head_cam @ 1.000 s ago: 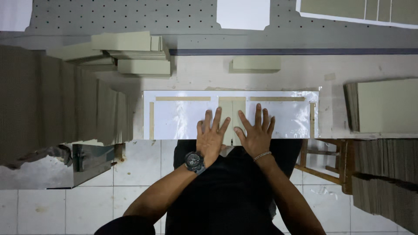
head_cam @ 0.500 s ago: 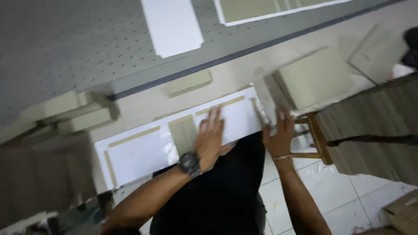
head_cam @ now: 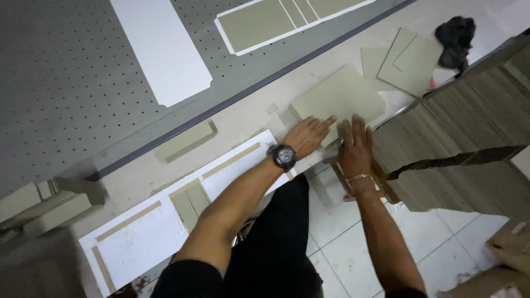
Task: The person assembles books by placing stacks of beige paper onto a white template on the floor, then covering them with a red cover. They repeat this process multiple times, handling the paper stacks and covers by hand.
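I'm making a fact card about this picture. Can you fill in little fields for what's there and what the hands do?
Place: workbench over a tiled floor
Left hand: flat, fingertips on the edge of the grey board, watch on the wrist
Right hand: flat, fingers spread, at the board's near edge, bracelet on the wrist
Near the arm: white sheet with glued grey strips
Right side: tall board stacks
Far corner: black cloth

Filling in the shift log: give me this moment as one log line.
left hand: flat on grey board stack | right hand: at stack's near edge | white sheet: on bench, unheld
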